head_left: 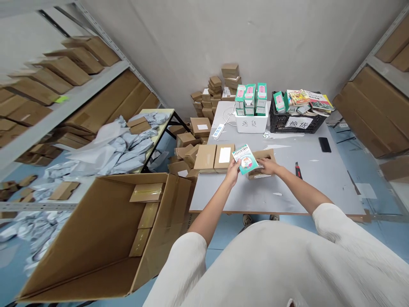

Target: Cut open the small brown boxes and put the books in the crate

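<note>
My left hand (234, 172) grips a green-and-white booklet (245, 159) by its lower left edge, with a cartoon figure facing up. Just right of it, a small open cardboard box (263, 174) lies on the grey table (223, 198). My right hand (269, 166) reaches into the opening of that box; its fingertips are partly hidden, so what they hold cannot be made out. The booklet overlaps the box's left side from my viewpoint. Two closed cardboard boxes (206, 158) sit to the left of my left hand, one bearing a white label.
A white bin (252, 124) of green boxes and a black crate (281, 124) of books stand at the table's back. A red-and-black utility knife (298, 170) and a phone (324, 144) lie right. A large open carton (96, 238) stands at left, near shelves.
</note>
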Demonstrator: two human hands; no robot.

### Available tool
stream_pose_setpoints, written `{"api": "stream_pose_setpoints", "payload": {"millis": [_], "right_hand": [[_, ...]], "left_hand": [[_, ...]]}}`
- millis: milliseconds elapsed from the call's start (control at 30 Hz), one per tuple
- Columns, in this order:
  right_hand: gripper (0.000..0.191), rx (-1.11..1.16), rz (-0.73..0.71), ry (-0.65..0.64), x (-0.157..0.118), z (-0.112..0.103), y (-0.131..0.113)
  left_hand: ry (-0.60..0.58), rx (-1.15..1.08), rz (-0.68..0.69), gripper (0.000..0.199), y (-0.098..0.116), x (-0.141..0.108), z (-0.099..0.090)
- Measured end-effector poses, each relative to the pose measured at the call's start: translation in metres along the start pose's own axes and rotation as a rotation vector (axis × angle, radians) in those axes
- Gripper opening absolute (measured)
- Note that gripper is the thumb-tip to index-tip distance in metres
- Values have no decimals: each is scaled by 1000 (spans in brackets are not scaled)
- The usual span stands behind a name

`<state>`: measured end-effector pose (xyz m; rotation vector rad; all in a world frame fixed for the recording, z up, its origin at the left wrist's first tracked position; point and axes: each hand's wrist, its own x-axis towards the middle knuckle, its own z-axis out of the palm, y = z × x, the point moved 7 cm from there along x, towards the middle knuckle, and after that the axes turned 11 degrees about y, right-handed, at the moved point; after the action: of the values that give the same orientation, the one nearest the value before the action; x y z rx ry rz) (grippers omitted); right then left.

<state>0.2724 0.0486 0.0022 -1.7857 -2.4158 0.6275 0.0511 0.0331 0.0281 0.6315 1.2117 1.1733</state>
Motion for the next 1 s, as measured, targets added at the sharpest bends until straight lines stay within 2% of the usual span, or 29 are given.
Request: {"api": "stream_pose_setpoints", "payload": {"millis": [100, 233, 333, 400, 600, 733, 867, 1000], "right_hand": [[76, 6, -29, 49, -4, -7, -8], [47, -55, -44, 193, -13, -25, -6], [32, -92, 24, 229, -14, -29, 0], [27, -95, 77, 191, -10, -25, 2], [23, 28, 124, -90, 2, 4, -12], [36, 153, 190, -141, 0, 11, -11], [29, 236, 179, -4, 0, -4, -5], [32, 550, 213, 243, -4, -32, 5]], "left_hand": [[7, -4, 4, 70, 2, 0, 0], [16, 10, 2, 68, 3, 0, 1], [12, 1, 3, 67, 3, 0, 3], [8, -7, 5, 68, 3, 0, 4], [9, 18, -5, 70, 4, -3, 4], [12, 12, -3, 69, 6, -5, 5], [5, 15, 5, 68, 8, -4, 7], [0, 28, 14, 65, 8, 0, 14]]}}
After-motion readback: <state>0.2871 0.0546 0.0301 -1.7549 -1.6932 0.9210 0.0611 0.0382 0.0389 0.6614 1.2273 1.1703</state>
